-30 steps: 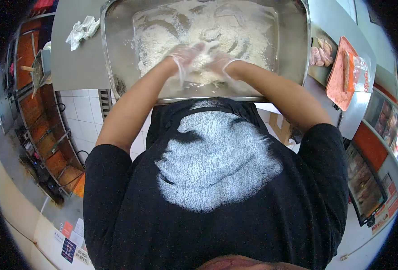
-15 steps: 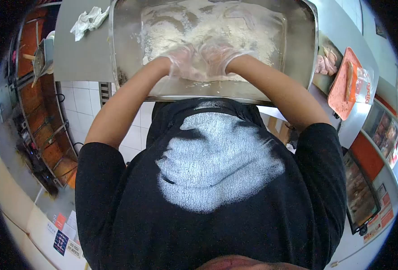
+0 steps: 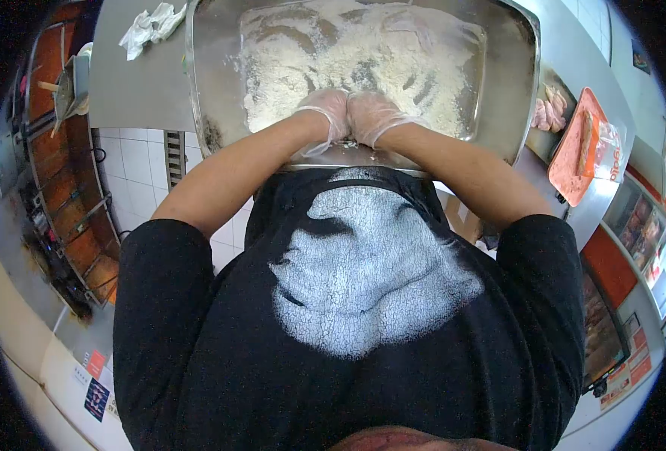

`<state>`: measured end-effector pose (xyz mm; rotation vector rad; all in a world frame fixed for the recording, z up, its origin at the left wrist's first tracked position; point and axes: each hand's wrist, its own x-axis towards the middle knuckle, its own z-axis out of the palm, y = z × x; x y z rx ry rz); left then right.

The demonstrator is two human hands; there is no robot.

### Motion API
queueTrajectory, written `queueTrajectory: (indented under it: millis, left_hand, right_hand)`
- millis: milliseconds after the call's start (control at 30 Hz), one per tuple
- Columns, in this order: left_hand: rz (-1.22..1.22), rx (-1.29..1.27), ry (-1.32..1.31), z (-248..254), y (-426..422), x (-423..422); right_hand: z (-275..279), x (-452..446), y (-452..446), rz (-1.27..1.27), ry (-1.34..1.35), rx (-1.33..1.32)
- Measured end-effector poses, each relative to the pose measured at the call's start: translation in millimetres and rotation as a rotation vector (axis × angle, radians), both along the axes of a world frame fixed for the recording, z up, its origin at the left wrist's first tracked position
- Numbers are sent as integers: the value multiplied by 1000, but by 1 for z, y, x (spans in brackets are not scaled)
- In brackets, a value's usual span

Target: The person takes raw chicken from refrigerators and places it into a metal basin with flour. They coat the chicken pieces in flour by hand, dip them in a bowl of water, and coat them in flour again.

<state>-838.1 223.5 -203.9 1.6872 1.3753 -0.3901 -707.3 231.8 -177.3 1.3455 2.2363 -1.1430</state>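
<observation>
A wide metal tray [image 3: 216, 90] holds a layer of white flour [image 3: 415, 71], with dark bare patches and furrows through it. My left hand [image 3: 327, 111] and my right hand [image 3: 372, 116], both in clear plastic gloves, meet side by side at the near edge of the flour. Their fingers are curled inward and pressed together. Whatever lies between or under them is hidden from this angle. At the far right of the flour is a faint floured lump [image 3: 412, 31] that I cannot identify clearly.
Right of the tray, pale raw meat pieces [image 3: 549, 111] lie near an orange-pink tray [image 3: 566, 169] with a printed plastic bag [image 3: 602, 150] on it. A crumpled white cloth or tissue [image 3: 151, 28] rests on the metal counter [image 3: 137, 94] at left.
Both hands have drawn closer together and their fingers, earlier sunk in the flour, are now curled at its near edge. The flour's surface has shifted, with new bare patches ahead of the hands.
</observation>
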Motion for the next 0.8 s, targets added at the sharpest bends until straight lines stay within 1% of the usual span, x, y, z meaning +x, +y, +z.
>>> queueTrajectory:
  millis: [67,133,200,233,267,333,400,433,467,500,533,567,667,733,767,800]
  left_hand:
    - [-17,31,-12,3,1,-2]
    - [-62,53,-13,17,9,-4]
    - [-132,66,-3,46,21,-8]
    - [-10,167,-118,31,21,-21]
    - [-22,139,-59,36,25,-33]
    - [-53,74,60,52,36,-52]
    - [-19,0,215,42,37,-72]
    - [4,-33,293,36,36,-77]
    - [-80,-75,284,30,33,-76]
    - [-165,-116,277,23,29,-75]
    - [-251,-161,269,16,24,-73]
    - [-208,-173,212,11,18,-67]
    - [-82,-189,34,0,6,-18]
    - [4,-186,-89,-3,6,10]
    - [48,-189,-150,0,6,15]
    - [148,-125,-163,4,5,13]
  right_hand:
    - [13,0,7,10,-11,-56]
    - [29,3,15,48,-8,-132]
    - [23,14,23,-1,199,-163]
    - [17,22,30,-22,303,-179]
    - [-7,38,38,4,410,213]
    - [-12,71,54,-99,514,492]
    - [-5,110,67,-291,425,244]
    - [-3,114,67,-353,237,61]
    - [1,117,68,-385,27,-111]
    - [30,100,62,-411,-279,-328]
    - [45,89,52,-238,-242,-376]
    - [55,77,41,-68,-204,-427]
    - [43,26,15,-65,-197,-384]
    - [14,21,5,-144,-139,-367]
    - [8,18,6,-222,-79,-374]
    - [4,19,6,-300,-18,-387]
